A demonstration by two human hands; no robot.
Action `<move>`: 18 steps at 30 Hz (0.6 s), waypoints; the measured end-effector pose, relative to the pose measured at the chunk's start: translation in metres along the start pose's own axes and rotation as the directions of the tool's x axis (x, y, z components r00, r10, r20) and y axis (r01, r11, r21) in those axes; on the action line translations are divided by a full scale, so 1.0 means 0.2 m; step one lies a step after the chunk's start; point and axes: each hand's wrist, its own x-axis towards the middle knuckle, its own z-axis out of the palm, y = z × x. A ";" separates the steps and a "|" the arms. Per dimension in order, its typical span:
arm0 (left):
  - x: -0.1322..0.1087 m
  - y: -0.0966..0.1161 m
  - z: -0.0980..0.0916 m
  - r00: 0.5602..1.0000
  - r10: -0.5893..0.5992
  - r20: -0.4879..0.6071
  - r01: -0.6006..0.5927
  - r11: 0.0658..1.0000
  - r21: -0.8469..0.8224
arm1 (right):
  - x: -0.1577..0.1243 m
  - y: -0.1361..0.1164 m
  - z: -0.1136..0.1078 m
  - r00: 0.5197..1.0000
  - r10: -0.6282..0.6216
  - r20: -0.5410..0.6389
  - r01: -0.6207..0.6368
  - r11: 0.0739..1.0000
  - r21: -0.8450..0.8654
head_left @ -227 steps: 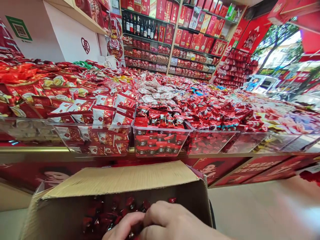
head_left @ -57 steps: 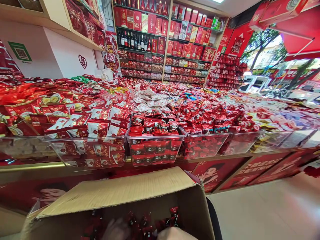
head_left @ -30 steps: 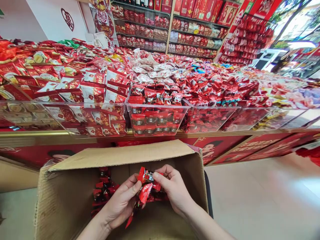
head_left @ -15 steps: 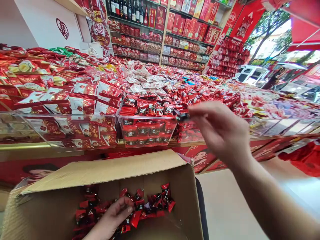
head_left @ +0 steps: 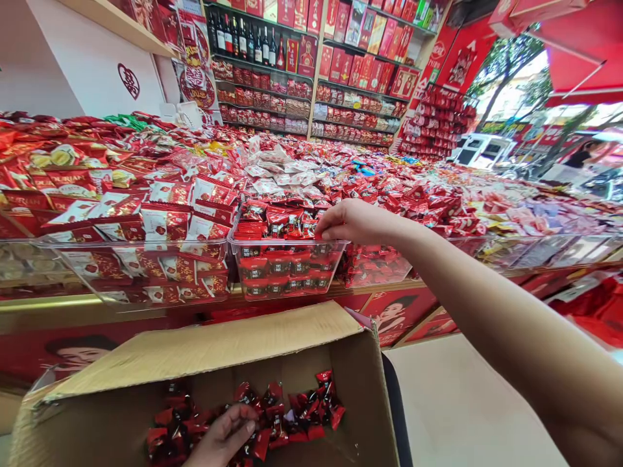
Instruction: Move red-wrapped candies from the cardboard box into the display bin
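My right hand reaches over the right front corner of a clear plastic bin, its closed fingertips down among the red-and-black wrapped candies there. The candy at those fingertips is mostly hidden by the fingers. Rows of the same candies stand behind the bin's clear front. Lower down, inside an open cardboard box, my left hand has thumb and fingers curled together at loose red-and-black candies. A wrapped candy seems to be at its fingertips, partly covered.
Left of the bin stands another clear bin with red-and-white packets. White packets and many more sweets cover the counter behind. Shelves with bottles and red boxes rise at the back. A pale floor shows at right.
My right hand has moved left and down to the bin, carrying a dark wrapped candy. My left hand remains among the candies in the box. The view has tilted slightly upward.
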 end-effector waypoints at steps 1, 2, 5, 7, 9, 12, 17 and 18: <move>0.00 -0.01 0.00 1.000 0.002 -0.003 -0.002 1.000 -0.005 | 0.01 0.01 0.00 0.999 -0.008 0.035 0.008 1.000 0.002; 0.01 -0.01 0.00 1.000 0.004 -0.007 -0.004 1.000 -0.007 | 0.02 0.01 0.00 0.998 -0.015 0.067 0.015 1.000 0.000; 0.01 -0.02 0.01 1.000 0.010 -0.017 -0.010 1.000 -0.005 | 0.06 0.03 -0.02 0.992 -0.012 0.124 0.013 1.000 -0.006; 0.01 -0.02 0.00 1.000 0.005 -0.018 -0.005 1.000 -0.003 | 0.08 0.03 -0.03 0.986 0.006 0.166 -0.005 1.000 -0.007; 0.01 -0.03 -0.01 1.000 -0.009 -0.018 0.009 1.000 0.001 | 0.10 0.03 -0.04 0.979 0.013 0.204 -0.008 1.000 -0.025; 0.01 -0.04 -0.01 1.000 -0.029 -0.009 0.030 0.999 0.011 | 0.12 0.01 -0.04 0.969 0.019 0.245 -0.003 0.998 -0.067; 0.03 -0.06 -0.03 0.999 -0.029 0.023 0.028 0.999 0.025 | 0.15 0.01 -0.03 0.955 0.072 0.288 -0.029 0.988 -0.153; 0.04 -0.07 -0.03 0.999 -0.031 0.033 0.030 0.999 0.024 | 0.16 0.01 -0.04 0.954 0.062 0.292 -0.019 0.989 -0.150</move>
